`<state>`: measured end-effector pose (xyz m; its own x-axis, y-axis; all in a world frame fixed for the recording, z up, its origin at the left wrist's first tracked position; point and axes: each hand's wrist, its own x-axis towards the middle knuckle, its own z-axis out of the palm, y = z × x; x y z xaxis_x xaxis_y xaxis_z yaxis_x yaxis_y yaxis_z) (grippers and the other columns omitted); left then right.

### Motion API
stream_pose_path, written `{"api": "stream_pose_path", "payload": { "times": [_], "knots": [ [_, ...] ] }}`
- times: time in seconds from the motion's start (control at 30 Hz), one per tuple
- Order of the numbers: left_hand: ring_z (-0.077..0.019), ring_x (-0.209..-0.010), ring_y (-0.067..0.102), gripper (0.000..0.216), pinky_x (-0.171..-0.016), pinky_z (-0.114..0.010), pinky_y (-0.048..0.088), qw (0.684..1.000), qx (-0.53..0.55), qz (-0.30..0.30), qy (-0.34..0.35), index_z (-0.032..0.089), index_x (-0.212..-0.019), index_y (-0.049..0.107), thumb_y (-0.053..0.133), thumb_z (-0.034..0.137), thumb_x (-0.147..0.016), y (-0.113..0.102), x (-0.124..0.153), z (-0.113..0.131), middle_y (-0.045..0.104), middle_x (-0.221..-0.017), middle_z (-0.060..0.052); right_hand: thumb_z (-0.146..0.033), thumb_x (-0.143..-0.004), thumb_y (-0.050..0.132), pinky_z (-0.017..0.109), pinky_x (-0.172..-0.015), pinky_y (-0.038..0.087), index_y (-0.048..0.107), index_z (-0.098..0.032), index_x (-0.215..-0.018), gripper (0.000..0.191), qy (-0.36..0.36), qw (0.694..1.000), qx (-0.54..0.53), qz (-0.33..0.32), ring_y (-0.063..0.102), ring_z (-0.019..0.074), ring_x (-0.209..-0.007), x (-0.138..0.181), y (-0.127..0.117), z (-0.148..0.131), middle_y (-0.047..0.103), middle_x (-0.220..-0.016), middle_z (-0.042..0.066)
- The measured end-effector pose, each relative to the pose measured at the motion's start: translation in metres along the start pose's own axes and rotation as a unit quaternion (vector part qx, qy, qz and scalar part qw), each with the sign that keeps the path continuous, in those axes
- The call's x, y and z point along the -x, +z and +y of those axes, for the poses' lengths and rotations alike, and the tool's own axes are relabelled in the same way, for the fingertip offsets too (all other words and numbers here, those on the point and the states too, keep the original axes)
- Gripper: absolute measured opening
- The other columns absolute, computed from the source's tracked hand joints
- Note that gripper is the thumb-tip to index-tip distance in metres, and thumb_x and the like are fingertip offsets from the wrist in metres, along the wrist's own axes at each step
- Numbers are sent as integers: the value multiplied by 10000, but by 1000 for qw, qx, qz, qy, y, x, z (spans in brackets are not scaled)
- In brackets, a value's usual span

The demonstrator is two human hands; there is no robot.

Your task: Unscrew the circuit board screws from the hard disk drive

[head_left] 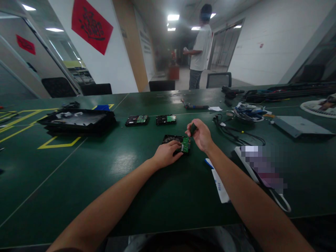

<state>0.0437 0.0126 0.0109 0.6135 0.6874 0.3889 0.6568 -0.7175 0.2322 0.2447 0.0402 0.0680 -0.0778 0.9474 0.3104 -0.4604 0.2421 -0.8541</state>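
A hard drive (186, 144) lies on the green table with its green circuit board facing up. My left hand (168, 153) grips it from the near side, fingers bent over the top and thumb along the front edge. Just above the drive's right end, my right hand (201, 134) is raised with its fingers curled closed. A dark patch shows between those fingers; whether it is a small object or the table behind cannot be made out. Two more hard drives, one to the left (137, 120) and another nearer the middle (166, 119), lie farther back.
Left stands a black tray (76, 120) with small parts. Cables (236, 131), a bowl of wires (249, 112) and a grey metal box (301, 126) lie right. A screwdriver-like tool (196, 106) lies behind. White-blue packet (219, 185) and blurred device (259, 168) sit near my right forearm. A person (201, 49) stands beyond.
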Motion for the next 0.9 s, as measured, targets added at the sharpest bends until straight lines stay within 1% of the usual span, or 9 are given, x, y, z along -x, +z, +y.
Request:
{"api": "stream_pose_path", "payload": {
  "times": [0.1,0.17,0.27,0.37,0.47,0.63,0.7,0.8,0.9],
  "knots": [
    [-233,-1088,710,243,-955,-368,604,1000,0,-3,-1,227,-1127,711,663,386,-950,0,0,0,687,-1290,-66,-562,-877,657,286,-584,446,650,-246,-908,318,-5,1000,21,-6,579,136,-599,0,-1,-2,703,-793,8],
    [-235,-1085,711,247,-956,-369,604,1000,0,-3,-2,225,-1132,707,663,385,-949,0,0,0,689,-1288,-64,-583,-903,615,292,-608,455,685,-237,-936,355,-4,1000,27,-15,550,133,-589,0,-1,-3,675,-739,6],
    [-234,-1091,709,245,-973,-373,596,1000,0,-3,-2,226,-1133,704,664,384,-949,0,0,0,689,-1288,-62,-634,-915,565,312,-670,486,704,-233,-892,425,9,1000,13,-22,472,120,-528,0,-1,-3,572,-623,-25],
    [-229,-1097,707,238,-980,-365,593,1000,1,-3,-4,235,-1128,706,665,385,-948,0,0,0,691,-1281,-58,-701,-898,527,326,-692,500,703,-231,-853,503,19,1000,4,-22,465,123,-513,-1,0,-2,544,-609,-25],
    [-229,-1099,707,241,-977,-364,595,1000,1,-5,-3,238,-1133,708,660,388,-950,0,-1,0,691,-1279,-59,-680,-870,596,325,-698,508,686,-228,-818,464,21,1000,6,-5,516,134,-557,-2,-1,-1,573,-650,-11],
    [-237,-1110,704,237,-978,-373,598,1000,-3,-2,-4,233,-1126,711,660,386,-951,0,-1,2,686,-1294,-64,-567,-811,739,322,-729,525,622,-244,-778,345,1,1000,-8,25,551,137,-623,-3,-3,4,592,-709,-23],
    [-240,-1100,707,242,-970,-379,603,1000,-3,-4,-6,228,-1124,711,662,390,-950,0,-2,2,685,-1296,-64,-563,-831,714,320,-703,518,625,-243,-772,337,-2,1000,-12,22,537,133,-604,-3,-3,4,578,-697,-25],
    [-238,-1090,710,248,-972,-384,602,1000,-1,-4,-6,225,-1127,709,668,389,-946,0,-1,2,686,-1292,-64,-611,-877,631,317,-632,490,653,-236,-766,392,4,1000,-1,15,495,126,-548,-2,-3,2,551,-662,-19],
    [-236,-1093,710,239,-969,-378,602,1000,2,-2,-4,230,-1127,710,670,381,-945,0,-1,1,686,-1290,-66,-641,-877,620,316,-601,475,665,-235,-754,426,6,1000,22,5,474,123,-525,-2,-3,0,545,-642,-15]
  ]
}}
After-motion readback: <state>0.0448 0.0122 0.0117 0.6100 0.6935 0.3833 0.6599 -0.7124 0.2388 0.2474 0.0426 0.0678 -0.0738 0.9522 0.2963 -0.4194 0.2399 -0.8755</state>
